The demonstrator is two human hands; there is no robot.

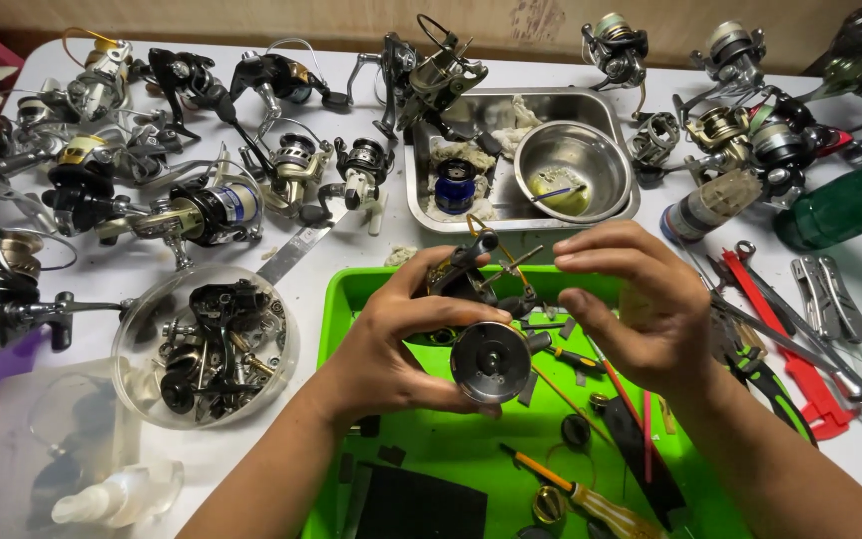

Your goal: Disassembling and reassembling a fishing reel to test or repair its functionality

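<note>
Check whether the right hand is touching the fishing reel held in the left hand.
Cannot tell. In the head view the right hand curls close beside the fishing reel gripped by the left hand, but no clear contact or gap shows.

Bright, even light falls from above onto my desk (351,265). Glare flashes off the steel bowl (573,170) and steel tray (421,215). Shadows under my hands (391,339) are soft. The edges bend slightly and the corners dim.
</note>
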